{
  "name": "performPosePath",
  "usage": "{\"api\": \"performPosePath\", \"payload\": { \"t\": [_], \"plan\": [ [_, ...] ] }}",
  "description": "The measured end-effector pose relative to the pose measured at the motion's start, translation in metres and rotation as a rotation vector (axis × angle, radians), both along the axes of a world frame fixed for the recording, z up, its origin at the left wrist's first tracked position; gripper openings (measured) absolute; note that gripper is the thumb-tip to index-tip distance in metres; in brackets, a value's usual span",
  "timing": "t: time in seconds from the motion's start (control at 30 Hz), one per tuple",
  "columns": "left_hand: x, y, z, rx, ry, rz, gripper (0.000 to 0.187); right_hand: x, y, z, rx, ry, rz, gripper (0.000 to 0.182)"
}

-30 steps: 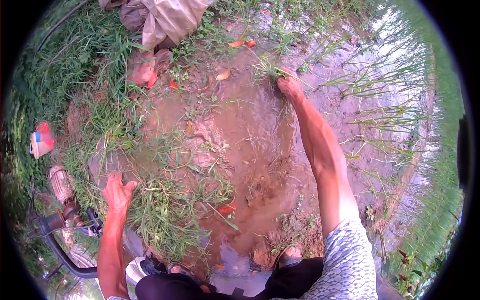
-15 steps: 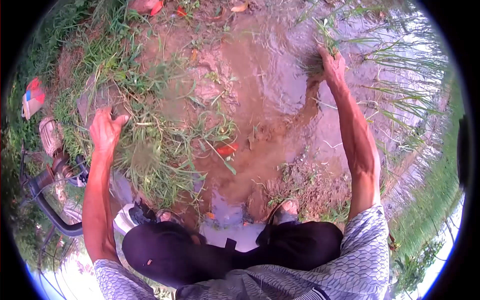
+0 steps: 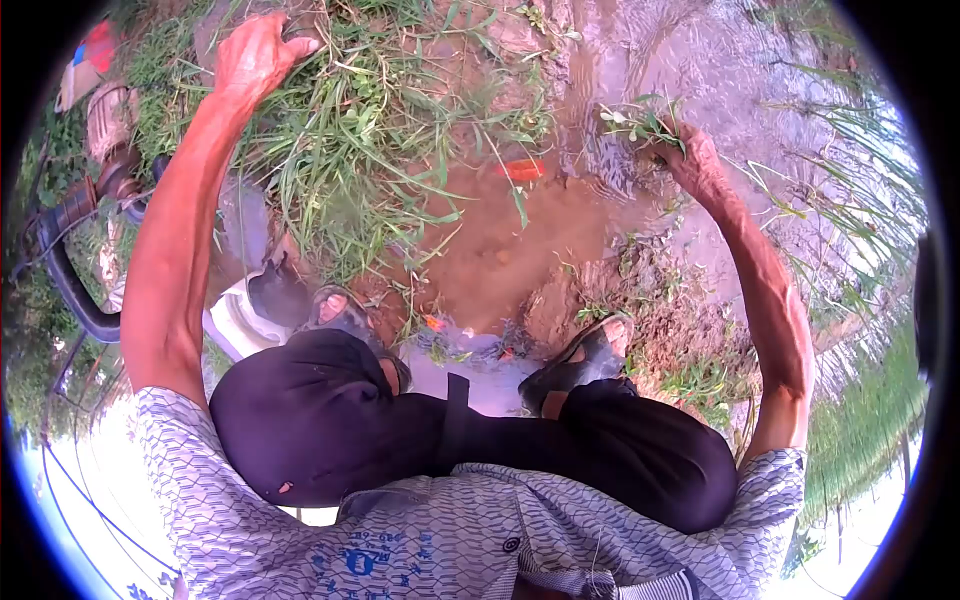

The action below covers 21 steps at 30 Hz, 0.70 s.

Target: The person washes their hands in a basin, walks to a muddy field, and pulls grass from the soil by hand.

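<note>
In the head view my right hand (image 3: 697, 168) is closed round a small bunch of leafy weeds (image 3: 640, 122), just above the muddy water (image 3: 515, 235). My left hand (image 3: 255, 58) leans on the bank at the upper left, thumb spread away from the fingers, by a thick clump of grass (image 3: 350, 130). Its fingertips are partly hidden on the far side of the hand. An orange-red scrap (image 3: 522, 170) lies in the shallow water between my two hands.
My sandalled feet (image 3: 590, 350) stand on the mud at the water's edge. Thin green stalks (image 3: 850, 150) rise from the water at the right. A black curved handlebar (image 3: 75, 285) and a red, blue and beige object (image 3: 88, 65) are at the left.
My right hand has come nearer my body, with the weeds still in it. The view has shifted, so the left hand and bank appear higher in the picture.
</note>
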State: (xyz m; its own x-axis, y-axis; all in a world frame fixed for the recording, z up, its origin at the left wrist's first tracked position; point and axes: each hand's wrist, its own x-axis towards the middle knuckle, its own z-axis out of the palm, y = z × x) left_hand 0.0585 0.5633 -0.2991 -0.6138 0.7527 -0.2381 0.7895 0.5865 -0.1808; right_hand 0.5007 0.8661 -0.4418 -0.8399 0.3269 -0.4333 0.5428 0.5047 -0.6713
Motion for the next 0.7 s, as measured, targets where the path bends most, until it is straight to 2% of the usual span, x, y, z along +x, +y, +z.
{"api": "performPosePath", "payload": {
  "t": [0.03,0.1,0.13,0.17,0.2,0.23,0.3,0.37,0.43,0.5,0.57,0.63,0.7],
  "plan": [
    [-0.006,-0.001,0.002,-0.051,-0.029,0.006,0.073,-0.015,-0.018,0.02,-0.028,-0.103,-0.028,0.034],
    [-0.01,-0.007,0.001,-0.033,-0.061,-0.011,0.071,-0.03,-0.05,0.018,-0.198,-0.021,-0.095,0.035],
    [-0.001,-0.007,0.007,-0.012,-0.086,-0.011,0.065,-0.038,-0.066,0.01,-0.139,0.031,-0.11,0.033],
    [0.024,0.002,0.036,0.13,-0.249,0.067,0.046,-0.048,-0.082,-0.002,-0.083,0.088,-0.126,0.032],
    [0.024,0.0,0.039,0.123,-0.313,0.121,0.052,-0.061,-0.095,-0.009,-0.029,0.149,-0.139,0.031],
    [0.023,-0.005,0.041,0.12,-0.372,0.178,0.057,-0.074,-0.107,-0.008,-0.031,0.088,-0.164,0.034],
    [0.03,-0.019,0.039,0.157,-0.385,0.096,0.044,-0.099,-0.129,-0.008,-0.033,-0.036,-0.203,0.04],
    [0.053,-0.045,0.013,0.248,-0.337,-0.176,0.059,-0.103,-0.136,-0.021,0.002,-0.113,-0.147,0.04],
    [0.106,-0.066,0.021,0.224,-0.413,-0.307,0.052,-0.092,-0.144,-0.012,0.109,-0.085,-0.089,0.039],
    [0.146,-0.108,0.011,0.273,-0.614,-0.418,0.049,-0.07,-0.136,-0.005,0.097,-0.167,0.231,0.032],
    [0.174,-0.148,0.0,0.258,-0.742,-0.502,0.05,-0.036,-0.12,-0.035,-0.116,-0.138,0.273,0.024],
    [0.189,-0.183,-0.013,0.257,-0.787,-0.445,0.052,-0.044,-0.106,-0.01,0.092,-0.234,0.065,0.018],
    [0.192,-0.205,-0.023,0.311,-0.841,-0.291,0.054,-0.06,-0.073,0.026,-0.147,-0.069,-0.132,0.016]
  ]
}}
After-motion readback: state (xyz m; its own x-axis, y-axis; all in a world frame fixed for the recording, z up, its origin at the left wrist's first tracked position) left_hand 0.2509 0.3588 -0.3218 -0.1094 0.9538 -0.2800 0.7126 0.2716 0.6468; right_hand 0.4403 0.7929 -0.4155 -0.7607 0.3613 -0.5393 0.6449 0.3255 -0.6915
